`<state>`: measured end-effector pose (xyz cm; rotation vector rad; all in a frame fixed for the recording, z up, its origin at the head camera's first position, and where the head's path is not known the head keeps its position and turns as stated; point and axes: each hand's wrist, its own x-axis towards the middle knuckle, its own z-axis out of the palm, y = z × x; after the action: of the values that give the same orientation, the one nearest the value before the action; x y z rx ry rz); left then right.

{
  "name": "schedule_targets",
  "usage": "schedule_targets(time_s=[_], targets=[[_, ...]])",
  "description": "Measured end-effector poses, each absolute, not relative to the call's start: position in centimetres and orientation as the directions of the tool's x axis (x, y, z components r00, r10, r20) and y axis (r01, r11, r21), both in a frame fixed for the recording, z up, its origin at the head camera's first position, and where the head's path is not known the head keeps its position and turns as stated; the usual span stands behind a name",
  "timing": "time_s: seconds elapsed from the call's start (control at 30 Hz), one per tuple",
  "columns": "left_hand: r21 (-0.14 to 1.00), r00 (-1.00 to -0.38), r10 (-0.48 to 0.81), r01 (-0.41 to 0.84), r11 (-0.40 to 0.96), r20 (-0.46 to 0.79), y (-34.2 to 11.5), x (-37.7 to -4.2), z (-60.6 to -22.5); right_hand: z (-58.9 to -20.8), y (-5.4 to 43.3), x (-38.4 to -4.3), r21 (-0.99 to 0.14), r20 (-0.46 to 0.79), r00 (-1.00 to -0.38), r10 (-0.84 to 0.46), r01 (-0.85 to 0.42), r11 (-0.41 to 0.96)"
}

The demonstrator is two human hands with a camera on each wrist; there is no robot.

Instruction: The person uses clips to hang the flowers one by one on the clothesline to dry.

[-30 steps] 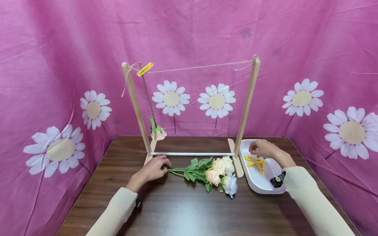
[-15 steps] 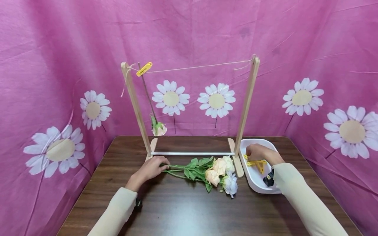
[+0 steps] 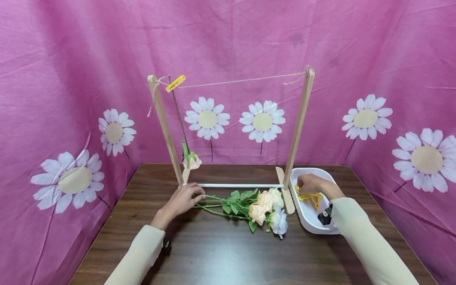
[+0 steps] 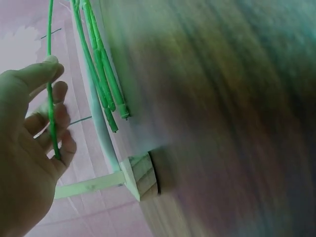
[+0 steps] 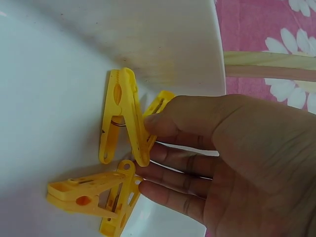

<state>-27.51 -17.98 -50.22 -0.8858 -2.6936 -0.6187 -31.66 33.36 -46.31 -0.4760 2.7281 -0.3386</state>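
Note:
In the left wrist view, my left hand pinches one green rose stem between thumb and fingers. Several other stems lie beside it. In the head view, that left hand is at the stem ends of a bunch of peach and white artificial roses on the table. My right hand reaches into a white tray. There the thumb and fingers close around a yellow clothespin, partly hidden by the thumb. Other yellow clothespins lie right at the fingertips.
A wooden frame with a string across its top stands behind the roses. One rose hangs head down at its left, clipped by a yellow clothespin. A white rod joins the frame's feet.
My left hand has lifted slightly, raising one stem away from the others. The right hand has moved a little lower and left into the tray, onto the clothespins.

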Motion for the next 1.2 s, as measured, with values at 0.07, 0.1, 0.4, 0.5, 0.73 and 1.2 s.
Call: schedule_targets(time_s=[0.07, 0.1, 0.4, 0.5, 0.73, 1.2], targets=[[0.341, -0.797, 0.496, 0.599, 0.724, 0.345, -18.1, -27.4, -50.0, -46.3, 33.4, -31.8, -0.296, -0.296, -0.884, -0.362, -0.275, 0.915], [0.358, -0.800, 0.495, 0.597, 0.718, 0.341, -18.1, -27.4, -49.9, -46.3, 33.4, -31.9, -0.300, -0.293, -0.885, -0.362, -0.274, 0.914], [0.473, -0.814, 0.470, 0.581, 0.662, 0.342, -18.6, -27.1, -48.9, -46.4, 33.5, -31.9, -0.378, -0.224, -0.906, -0.360, -0.260, 0.889], [0.500, -0.819, 0.452, 0.573, 0.649, 0.353, -18.6, -27.0, -48.5, -46.2, 33.3, -31.7, -0.421, -0.220, -0.908, -0.357, -0.241, 0.874], [0.529, -0.796, 0.424, 0.605, 0.595, 0.432, -18.3, -26.9, -46.8, -45.8, 33.1, -31.6, -0.445, -0.116, -0.920, -0.374, -0.288, 0.848], [0.633, -0.832, 0.265, 0.545, 0.549, 0.487, -17.4, -26.9, -44.0, -45.7, 33.9, -32.1, -0.434, 0.041, -0.963, -0.265, -0.256, 0.864]])
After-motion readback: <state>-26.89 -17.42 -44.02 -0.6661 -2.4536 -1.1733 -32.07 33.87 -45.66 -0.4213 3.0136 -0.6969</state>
